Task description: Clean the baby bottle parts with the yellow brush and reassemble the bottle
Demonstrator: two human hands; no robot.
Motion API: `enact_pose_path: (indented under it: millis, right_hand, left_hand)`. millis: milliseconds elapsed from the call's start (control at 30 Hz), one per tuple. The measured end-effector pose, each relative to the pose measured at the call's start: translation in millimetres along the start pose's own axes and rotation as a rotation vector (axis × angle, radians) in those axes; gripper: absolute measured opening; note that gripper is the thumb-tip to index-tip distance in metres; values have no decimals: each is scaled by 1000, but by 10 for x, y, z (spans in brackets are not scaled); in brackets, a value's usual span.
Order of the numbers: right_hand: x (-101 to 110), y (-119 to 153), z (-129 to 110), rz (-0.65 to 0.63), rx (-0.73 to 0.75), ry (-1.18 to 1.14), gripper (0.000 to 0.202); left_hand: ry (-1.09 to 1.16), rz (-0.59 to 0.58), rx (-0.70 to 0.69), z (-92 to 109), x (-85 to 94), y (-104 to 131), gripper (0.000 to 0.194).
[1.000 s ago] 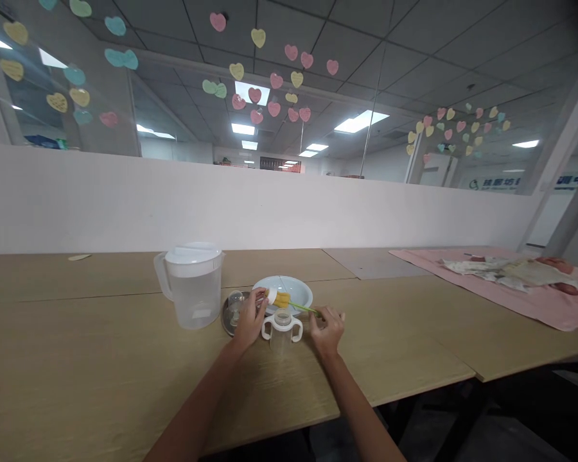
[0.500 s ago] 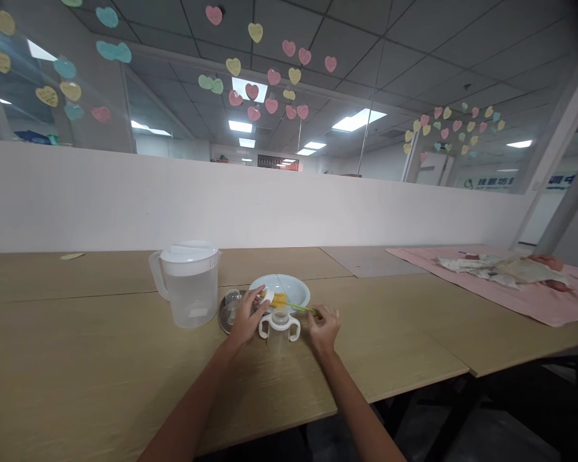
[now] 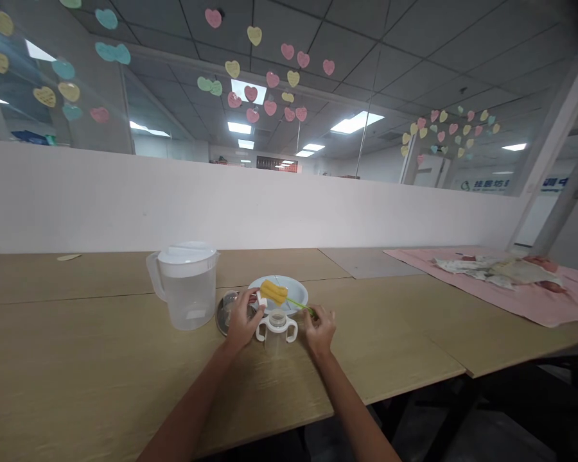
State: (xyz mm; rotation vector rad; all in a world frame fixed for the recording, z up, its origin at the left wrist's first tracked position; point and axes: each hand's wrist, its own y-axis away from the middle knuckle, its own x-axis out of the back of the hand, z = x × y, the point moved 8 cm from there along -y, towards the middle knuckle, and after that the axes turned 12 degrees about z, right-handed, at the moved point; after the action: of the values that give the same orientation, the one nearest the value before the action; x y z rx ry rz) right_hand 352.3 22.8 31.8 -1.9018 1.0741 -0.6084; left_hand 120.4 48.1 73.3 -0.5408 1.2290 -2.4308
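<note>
Pinched in my left hand (image 3: pixel 241 322) is a small white plastic piece (image 3: pixel 262 299), which looks like a bottle collar. My right hand (image 3: pixel 320 328) grips the thin green handle of a bottle brush (image 3: pixel 273 292). Its yellow sponge head lies right beside the white piece, over the white bowl (image 3: pixel 301 292); whether they touch I cannot tell. Between my hands a clear baby bottle (image 3: pixel 277 328) with two white handles stands upright, its top uncovered. Left of it, partly behind my left hand, is a round metal dish (image 3: pixel 220 321) holding a clear dome-shaped piece (image 3: pixel 229 304).
A lidded translucent pitcher (image 3: pixel 190 292) stands to the left. At the far right a pink cloth (image 3: pixel 525 308) bears a doll-like figure in pale clothes (image 3: pixel 515 271). A low white wall (image 3: pixel 270 212) runs behind the table (image 3: pixel 101 372).
The yellow sponge head has come out from behind the white piece and now shows almost whole, slightly higher. My left hand has turned the white piece a little. The bottle stays put.
</note>
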Motion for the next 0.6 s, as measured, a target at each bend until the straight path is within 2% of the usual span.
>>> enact_pose_path:
  millis: [133, 233, 400, 600]
  right_hand:
    - [-11, -3, 6, -1, 3, 44, 28]
    - [-29, -5, -26, -28, 23, 66, 25]
    - [-57, -47, -102, -7, 58, 75, 23]
    - [-20, 2, 13, 19, 20, 87, 27]
  left_hand:
    - [-34, -32, -82, 164, -5, 36, 37]
    - [-106, 67, -89, 195, 96, 1, 37]
    - [-189, 245, -103, 99, 263, -124, 35]
    - [-295, 284, -73, 13, 349, -116, 34]
